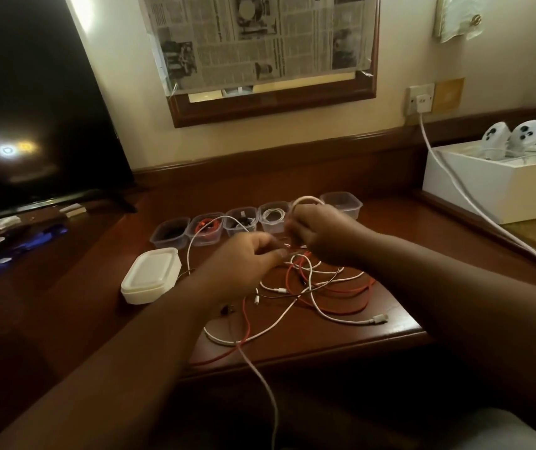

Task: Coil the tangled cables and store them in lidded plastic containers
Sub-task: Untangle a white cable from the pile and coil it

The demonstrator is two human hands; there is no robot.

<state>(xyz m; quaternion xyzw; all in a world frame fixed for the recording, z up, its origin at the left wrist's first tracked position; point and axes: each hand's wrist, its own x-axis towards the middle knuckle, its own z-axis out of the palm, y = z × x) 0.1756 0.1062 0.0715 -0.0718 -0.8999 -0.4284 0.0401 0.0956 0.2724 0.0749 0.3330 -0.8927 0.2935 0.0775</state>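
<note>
Two hands worked above a tangle of white and red cables (318, 287) on the wooden desk (374, 332). Left hand (244, 258) pinched a white strand; right hand (322, 235) gripped a coiled white loop (307, 200). Stacked lids (151, 276) lay left; beyond stood a row of open plastic containers (240, 220).

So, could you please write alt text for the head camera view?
Two hands, left hand and right hand, wind a white cable above tangled red and white cables on a wooden desk. Behind stand open containers, beside them stacked lids.
</note>
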